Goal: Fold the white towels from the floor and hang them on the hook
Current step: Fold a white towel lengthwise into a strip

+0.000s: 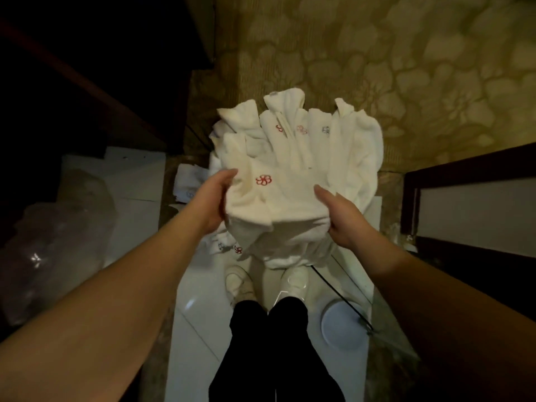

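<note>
Both hands, left hand (213, 203) and right hand (340, 219), grip opposite sides of a bundle of white towels (293, 175) above the white-tiled floor (200, 314).

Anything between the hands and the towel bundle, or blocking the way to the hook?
Nothing between them: the left hand and right hand already grip the towel bundle on its two sides. The hook is not in view, so the path to it cannot be judged.
</note>
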Tool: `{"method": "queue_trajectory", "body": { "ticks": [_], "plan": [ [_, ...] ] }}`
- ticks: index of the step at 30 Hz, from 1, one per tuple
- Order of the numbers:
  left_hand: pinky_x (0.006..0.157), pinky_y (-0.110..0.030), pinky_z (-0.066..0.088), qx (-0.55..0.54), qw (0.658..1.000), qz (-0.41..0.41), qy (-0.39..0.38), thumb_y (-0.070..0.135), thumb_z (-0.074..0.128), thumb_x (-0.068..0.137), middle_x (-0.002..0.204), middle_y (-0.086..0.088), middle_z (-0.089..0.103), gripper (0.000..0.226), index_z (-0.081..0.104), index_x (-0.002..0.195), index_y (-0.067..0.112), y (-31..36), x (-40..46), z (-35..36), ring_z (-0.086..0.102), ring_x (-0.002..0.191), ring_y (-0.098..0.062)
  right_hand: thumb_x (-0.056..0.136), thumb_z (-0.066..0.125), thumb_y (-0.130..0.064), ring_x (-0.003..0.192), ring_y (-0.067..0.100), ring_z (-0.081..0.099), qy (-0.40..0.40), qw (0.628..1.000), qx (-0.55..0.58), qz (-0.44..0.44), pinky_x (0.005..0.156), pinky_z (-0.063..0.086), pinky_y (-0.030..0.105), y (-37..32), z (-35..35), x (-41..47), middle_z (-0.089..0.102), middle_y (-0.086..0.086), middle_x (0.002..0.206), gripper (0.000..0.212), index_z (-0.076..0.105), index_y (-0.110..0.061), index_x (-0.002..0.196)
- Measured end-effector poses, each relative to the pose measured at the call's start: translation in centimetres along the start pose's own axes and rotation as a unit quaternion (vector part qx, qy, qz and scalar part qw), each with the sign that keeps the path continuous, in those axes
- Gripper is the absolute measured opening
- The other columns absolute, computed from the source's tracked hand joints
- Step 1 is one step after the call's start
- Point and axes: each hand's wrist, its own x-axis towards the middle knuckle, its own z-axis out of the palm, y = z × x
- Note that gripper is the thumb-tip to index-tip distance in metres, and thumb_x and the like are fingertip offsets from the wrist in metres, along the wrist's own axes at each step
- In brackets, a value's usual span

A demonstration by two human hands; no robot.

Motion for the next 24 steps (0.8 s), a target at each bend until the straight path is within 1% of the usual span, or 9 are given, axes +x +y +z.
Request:
{"method": "queue_trajectory", "body": {
  "ticks": [4,6,9,11,13,15,20,22,24],
  "plan": [
    [0.052,-0.019,0.053,0.227,0.973,0.037,0.024,0.026,0.069,0.093,0.080,0.000,0.078,0.010,0.069,0.087,0.017,2.1,-5.2,0.4,0.072,0.064,-0.009,0.098,0.065,-0.034,0.115,0.030,0.065,-0.010,0.998,-0.062,0.016,0.104,0.051,0.050,-1.9,0.6,-4.0,0.064,0.011,0.135,0.053,0.050,-0.016,0.146],
    [0.059,-0.023,0.054,0.209,0.975,0.060,0.042,0.022,0.065,0.096,0.075,0.003,0.074,0.009,0.067,0.088,0.019,2.9,-7.8,0.2,0.070,0.070,-0.013,0.100,0.063,-0.032,0.114,0.029,0.066,-0.011,0.999,-0.042,0.017,0.103,0.052,0.047,-2.9,0.5,-6.0,0.063,0.012,0.136,0.051,0.051,-0.012,0.145],
    [0.079,-0.037,0.053,0.134,0.985,0.079,0.075,0.024,0.057,0.102,0.100,-0.006,0.067,0.012,0.062,0.108,0.015,3.6,-12.2,-0.6,0.063,0.092,-0.021,0.103,0.058,-0.027,0.115,0.025,0.067,-0.033,0.999,-0.007,0.003,0.105,0.050,0.045,-4.3,0.1,-9.9,0.065,0.011,0.134,0.042,0.053,-0.009,0.141],
    [0.085,-0.043,0.053,0.097,0.986,0.097,0.100,0.025,0.054,0.103,0.107,-0.009,0.065,0.012,0.059,0.109,0.015,3.7,-15.3,-1.3,0.062,0.098,-0.025,0.105,0.053,-0.026,0.113,0.021,0.067,-0.054,0.998,-0.001,-0.011,0.102,0.052,0.041,-5.1,-0.1,-12.8,0.068,0.005,0.129,0.039,0.052,-0.010,0.141],
    [0.089,-0.049,0.051,0.079,0.984,0.113,0.117,0.024,0.052,0.104,0.116,-0.014,0.063,0.014,0.057,0.113,0.013,3.6,-18.4,-2.0,0.060,0.106,-0.031,0.106,0.050,-0.027,0.120,0.020,0.063,-0.055,0.998,-0.002,-0.024,0.102,0.050,0.039,-6.0,0.0,-15.7,0.063,0.003,0.137,0.044,0.047,-0.010,0.147],
    [0.096,-0.055,0.049,0.073,0.981,0.128,0.125,0.022,0.051,0.104,0.129,-0.018,0.059,0.031,0.051,0.131,0.006,3.3,-21.4,-2.6,0.058,0.117,-0.036,0.107,0.049,-0.027,0.127,0.023,0.058,-0.045,0.998,-0.007,-0.037,0.105,0.048,0.038,-6.8,0.2,-18.3,0.058,0.006,0.144,0.047,0.044,-0.007,0.149],
    [0.085,-0.042,0.051,0.105,0.950,0.221,0.195,0.018,0.052,0.103,0.134,-0.010,0.054,0.044,0.043,0.146,0.019,2.0,-29.6,-3.7,0.057,0.114,-0.029,0.106,0.046,-0.025,0.118,0.024,0.065,-0.048,0.997,0.003,-0.063,0.105,0.050,0.040,-7.5,1.5,-25.6,0.068,0.009,0.132,0.040,0.054,-0.005,0.141],
    [0.080,-0.036,0.051,0.150,0.930,0.272,0.196,0.017,0.052,0.102,0.124,-0.007,0.057,0.039,0.051,0.139,0.029,1.3,-33.2,-4.0,0.059,0.101,-0.021,0.107,0.043,-0.024,0.110,0.021,0.070,-0.081,0.993,-0.002,-0.081,0.102,0.052,0.038,-7.2,2.8,-29.2,0.073,0.007,0.121,0.036,0.059,-0.005,0.133],
    [0.074,-0.032,0.050,0.183,0.919,0.306,0.166,0.016,0.051,0.100,0.113,-0.009,0.065,0.025,0.068,0.111,0.031,0.3,-37.1,-4.1,0.061,0.092,-0.019,0.106,0.045,-0.025,0.096,0.018,0.074,-0.109,0.988,-0.025,-0.109,0.090,0.056,0.033,-6.6,4.5,-33.0,0.077,0.006,0.107,0.033,0.064,-0.004,0.123]
  ]
}}
